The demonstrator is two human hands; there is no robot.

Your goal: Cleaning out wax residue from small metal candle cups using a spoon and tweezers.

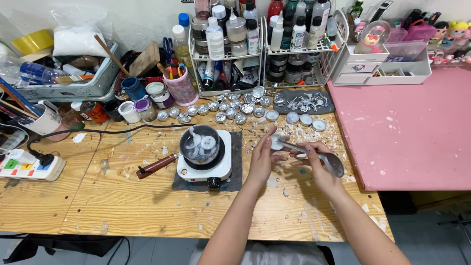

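Metal and stiff, the spoon sits pinched by its handle in the right hand fingers, while left hand fingers pinch a light, thin-walled tealight cup by its rim, above the wooden surface beside the hotplate.

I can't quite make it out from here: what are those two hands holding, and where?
The left hand pinches a small white round cup by its side. The right hand grips a grey metal spoon mid-handle.

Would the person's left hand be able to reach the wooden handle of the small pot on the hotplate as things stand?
Probably yes: the left hand is right of the hotplate, and the wooden handle juts out left over bare table, though that hand currently holds a small cup.
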